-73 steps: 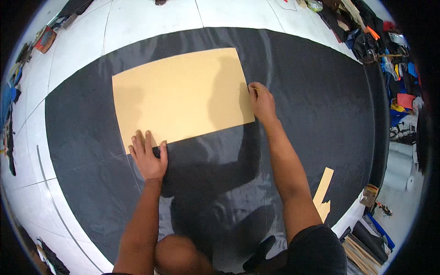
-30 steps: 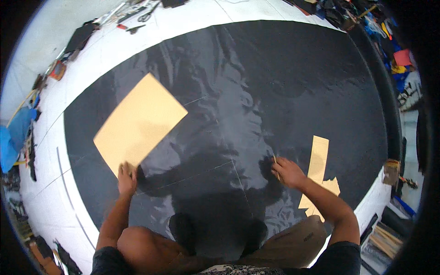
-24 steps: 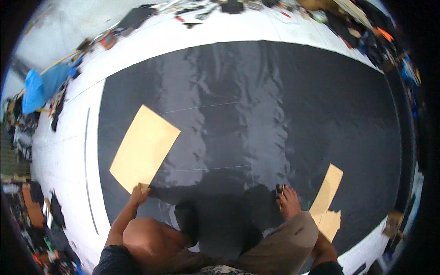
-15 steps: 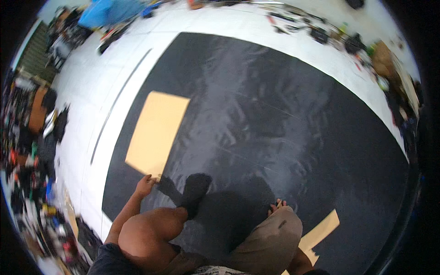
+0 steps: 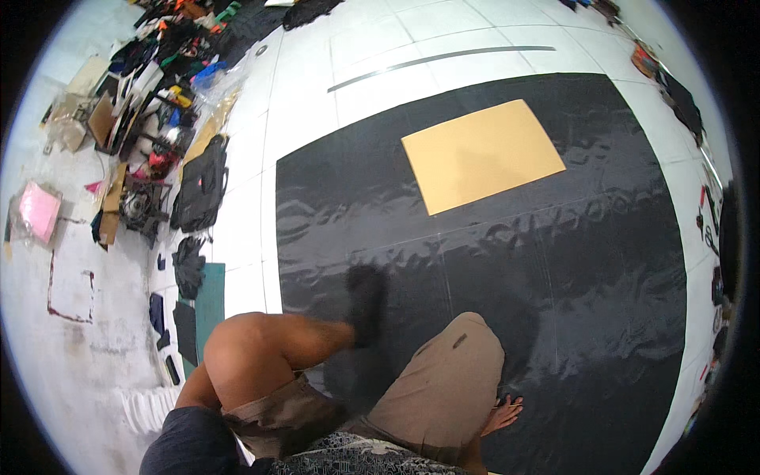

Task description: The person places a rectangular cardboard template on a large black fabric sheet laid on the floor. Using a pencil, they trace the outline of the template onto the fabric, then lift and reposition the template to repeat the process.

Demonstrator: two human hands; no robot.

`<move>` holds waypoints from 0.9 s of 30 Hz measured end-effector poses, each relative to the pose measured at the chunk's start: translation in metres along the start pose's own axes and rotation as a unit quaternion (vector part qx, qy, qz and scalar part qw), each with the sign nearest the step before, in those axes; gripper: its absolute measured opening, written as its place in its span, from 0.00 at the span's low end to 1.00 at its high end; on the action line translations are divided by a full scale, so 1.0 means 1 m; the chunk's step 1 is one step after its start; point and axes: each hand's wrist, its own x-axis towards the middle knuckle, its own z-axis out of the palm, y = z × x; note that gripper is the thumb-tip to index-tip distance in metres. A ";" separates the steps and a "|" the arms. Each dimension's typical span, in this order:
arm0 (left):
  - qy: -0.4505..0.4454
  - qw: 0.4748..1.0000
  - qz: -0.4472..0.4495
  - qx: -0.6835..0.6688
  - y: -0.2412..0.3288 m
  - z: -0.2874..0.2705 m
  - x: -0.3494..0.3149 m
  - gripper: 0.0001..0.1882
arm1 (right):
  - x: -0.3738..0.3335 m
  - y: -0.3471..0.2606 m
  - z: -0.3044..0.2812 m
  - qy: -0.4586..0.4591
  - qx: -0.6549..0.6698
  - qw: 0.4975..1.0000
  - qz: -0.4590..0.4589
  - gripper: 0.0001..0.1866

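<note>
A tan rectangular sheet (image 5: 483,158) of card or paper lies flat on a large black sheet (image 5: 594,261) with a creased, shiny surface. My right hand (image 5: 503,416) rests low on the black sheet beside my right knee. Its fingers are partly spread, with what looks like a thin yellowish stick between them, too small to name surely. My left arm (image 5: 200,389) goes down behind my bent left knee, which hides the left hand. Neither hand touches the tan sheet.
A long metal ruler-like strip (image 5: 443,59) lies on the white tiled floor beyond the black sheet. To the left are a black bag (image 5: 200,186), a green board (image 5: 210,309) and heaped clutter. Scissors (image 5: 707,232) lie at the far right.
The view has swung left. My left hand has come away from the tan sheet's near corner and gone behind my knee. A narrow tan strip by my right leg has left the view.
</note>
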 end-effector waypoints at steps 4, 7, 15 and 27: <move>-0.010 0.998 -0.050 -0.037 -0.059 0.018 0.004 0.32 | -0.006 0.009 0.010 0.049 -0.047 0.997 -0.033 0.20; -0.010 0.995 -0.075 -0.070 -0.107 0.030 0.025 0.32 | 0.018 -0.005 0.017 0.096 -0.076 0.989 -0.082 0.20; 0.158 0.967 0.139 -0.140 -0.185 0.075 0.163 0.31 | 0.069 -0.035 -0.044 -0.165 -0.187 0.949 -0.192 0.20; 0.426 0.901 0.068 -0.051 -0.150 0.110 0.316 0.33 | -0.018 -0.137 -0.254 -0.197 0.087 0.976 -0.039 0.19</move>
